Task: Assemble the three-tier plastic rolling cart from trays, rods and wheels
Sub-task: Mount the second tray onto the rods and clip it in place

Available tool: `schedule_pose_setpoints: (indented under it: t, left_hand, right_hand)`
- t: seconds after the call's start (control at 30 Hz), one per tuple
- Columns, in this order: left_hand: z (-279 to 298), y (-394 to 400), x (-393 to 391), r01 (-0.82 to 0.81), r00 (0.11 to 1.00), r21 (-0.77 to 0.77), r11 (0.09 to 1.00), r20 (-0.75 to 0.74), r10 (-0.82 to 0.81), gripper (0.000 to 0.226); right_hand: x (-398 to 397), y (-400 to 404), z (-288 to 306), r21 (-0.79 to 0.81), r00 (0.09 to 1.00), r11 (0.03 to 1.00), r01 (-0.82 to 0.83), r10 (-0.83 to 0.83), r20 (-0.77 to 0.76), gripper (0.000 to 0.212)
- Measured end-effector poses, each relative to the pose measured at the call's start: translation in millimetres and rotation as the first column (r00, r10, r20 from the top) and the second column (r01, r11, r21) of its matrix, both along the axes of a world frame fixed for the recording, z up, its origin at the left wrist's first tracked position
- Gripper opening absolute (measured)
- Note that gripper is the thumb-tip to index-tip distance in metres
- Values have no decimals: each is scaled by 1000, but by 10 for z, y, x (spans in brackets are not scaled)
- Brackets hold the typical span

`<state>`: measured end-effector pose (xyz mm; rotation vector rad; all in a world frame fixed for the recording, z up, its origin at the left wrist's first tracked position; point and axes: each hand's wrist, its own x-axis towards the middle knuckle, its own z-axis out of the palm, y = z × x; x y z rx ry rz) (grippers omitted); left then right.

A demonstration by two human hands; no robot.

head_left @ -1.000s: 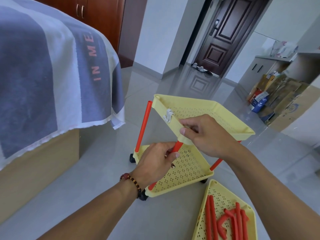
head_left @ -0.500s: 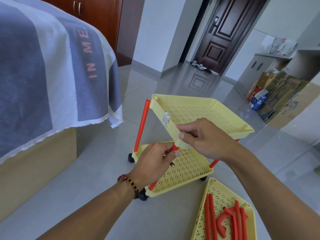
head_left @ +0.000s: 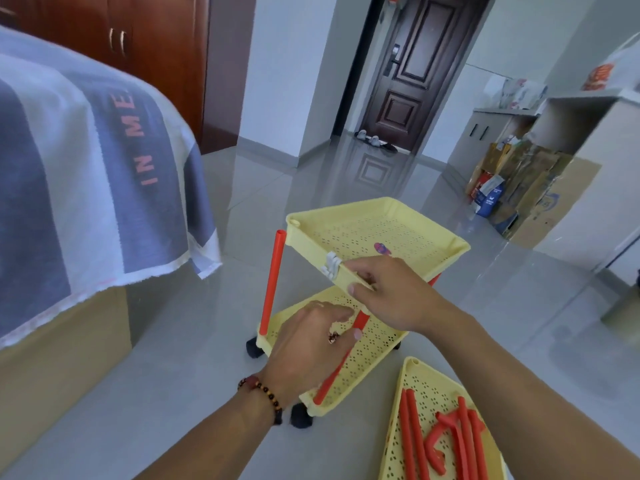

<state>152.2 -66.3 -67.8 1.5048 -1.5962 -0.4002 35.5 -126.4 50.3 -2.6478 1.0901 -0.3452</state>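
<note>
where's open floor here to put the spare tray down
Bare floor lies between the bed and the cart, and more toward the door. It is crowded on the right, where the spare tray holds rods and boxes stand.

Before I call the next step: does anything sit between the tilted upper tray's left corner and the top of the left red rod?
Nothing visible. The upper tray corner socket hangs just right of the left rod top, with bare gap between. The right hand grips the tray's near edge.

The cart [head_left: 346, 306] stands on the floor [head_left: 173, 375]. A bed [head_left: 86, 168] lies at its nine o'clock, a loose tray [head_left: 408, 393] holding rods [head_left: 415, 441] at five o'clock, a door [head_left: 415, 64] at twelve.
</note>
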Motion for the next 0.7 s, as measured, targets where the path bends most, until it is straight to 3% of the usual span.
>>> schedule_pose_setpoints:
  t: [0.1, 0.17, 0.23, 0.3, 0.37, 0.43, 0.57, 0.63, 0.67, 0.7]
  left_hand:
    - [92, 36, 196, -251, 966, -136, 958, -103, 238, 19]
    - [171, 4, 307, -381, 918, -121, 917, -166, 360, 36]
    - [242, -27, 355, -312, 923, 39, 949, -226, 313, 54]
    - [250, -37, 306, -123, 938, 101, 987, -313, 149, 44]
    - [205, -33, 256, -52, 943, 44, 998, -327, 63, 40]
    - [154, -42, 244, -72, 949, -19, 997, -310, 62, 31]
    - [89, -6, 161, -17, 986, -47, 999, -164, 10, 29]
    - [75, 16, 102, -2, 995, -52, 999, -104, -4, 31]
    - [65, 18, 99, -4, 995, -56, 998, -102, -2, 32]
    - [53, 12, 110, -7, 995, -62, 998, -105, 0, 34]
  right_hand:
    - [-197, -79, 67, 98, 998, 994, 50, -45, -54, 16]
    - [-335, -96, 120, 133, 993, 986, 104, -96, -67, 14]
    - [-418, -68, 175, 134, 985, 977, 167, -160, -62, 21]
    - [-424, -25, 207, 142, 973, 963, 230, -226, -45, 34]
    - [-358, -6, 215, 109, 969, 963, 247, -244, -39, 37]
    - [-250, -12, 181, 44, 974, 973, 226, -224, -41, 20]
    - [12, 36, 157, 25, 994, 995, 96, -95, -56, 37]
    - [98, 38, 151, 40, 995, 996, 76, -73, -73, 26]
    - [126, 32, 151, 21, 994, 996, 86, -84, -73, 9]
    - [138, 18, 151, 1, 993, 994, 109, -108, -42, 18]
